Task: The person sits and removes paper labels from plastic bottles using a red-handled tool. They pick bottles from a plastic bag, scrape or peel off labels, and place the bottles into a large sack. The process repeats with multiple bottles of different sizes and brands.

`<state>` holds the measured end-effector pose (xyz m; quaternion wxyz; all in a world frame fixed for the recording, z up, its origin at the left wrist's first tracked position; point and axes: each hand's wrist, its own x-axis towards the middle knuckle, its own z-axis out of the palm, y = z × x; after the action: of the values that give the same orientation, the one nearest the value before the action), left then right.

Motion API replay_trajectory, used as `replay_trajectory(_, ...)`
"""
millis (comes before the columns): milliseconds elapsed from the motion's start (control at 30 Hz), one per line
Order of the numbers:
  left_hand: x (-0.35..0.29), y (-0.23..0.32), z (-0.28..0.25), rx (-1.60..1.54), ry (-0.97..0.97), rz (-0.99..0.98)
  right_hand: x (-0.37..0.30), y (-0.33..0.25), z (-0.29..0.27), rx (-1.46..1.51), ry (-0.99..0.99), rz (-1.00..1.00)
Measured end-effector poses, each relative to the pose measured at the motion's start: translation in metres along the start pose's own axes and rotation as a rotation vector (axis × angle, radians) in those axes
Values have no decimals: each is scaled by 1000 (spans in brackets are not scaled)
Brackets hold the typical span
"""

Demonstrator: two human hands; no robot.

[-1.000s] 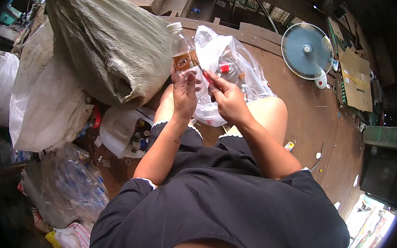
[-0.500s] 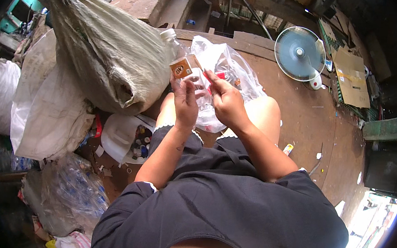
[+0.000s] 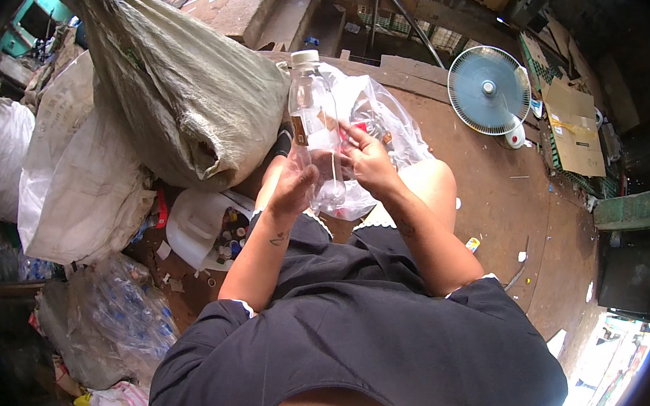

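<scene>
A clear plastic bottle with a white cap stands nearly upright in front of me, tilted slightly. My left hand is wrapped round its lower part. A brown label is on the bottle's side, and part of its whitish inner face shows. At the label's right edge are the bent fingers of my right hand, which seem to pinch it; the fingertips are partly hidden. Behind the bottle, a translucent plastic bag with clear and red items inside lies between my legs.
A big greyish sack leans close on my left, with white sacks beyond. Below it sits a cut white container holding bottle caps. A bag of plastic bottles lies lower left. An electric fan and flattened cardboard are at the right.
The bottle has swung from tilted away at the left to nearly upright, closer to me. Its label has turned, so less of the brown front shows. My right hand has shifted slightly.
</scene>
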<state>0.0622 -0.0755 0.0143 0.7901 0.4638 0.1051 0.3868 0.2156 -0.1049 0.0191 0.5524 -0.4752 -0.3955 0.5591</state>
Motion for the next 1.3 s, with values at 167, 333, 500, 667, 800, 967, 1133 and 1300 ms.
replay_trajectory(167,10,7,6,-26,174,177,-11,5,0,310,30,126)
replay_trajectory(333,10,-8,-12,-36,261,199,-30,-1,19,165,-73,118)
replay_trajectory(500,10,-10,-22,-144,427,271,-25,8,18,31,25,22)
replay_trajectory(667,12,-10,-34,-173,563,241,-25,14,15,44,17,21)
replay_trajectory(800,12,-2,-44,2,877,277,-20,21,13,-120,109,-148)
replay_trajectory(967,-8,42,-162,136,1350,532,-17,21,-1,20,154,-56)
replay_trajectory(1133,-31,32,-265,1667,1307,469,-20,14,-4,114,159,12)
replay_trajectory(1300,-15,16,-262,1726,668,-865,-20,8,-2,218,149,54)
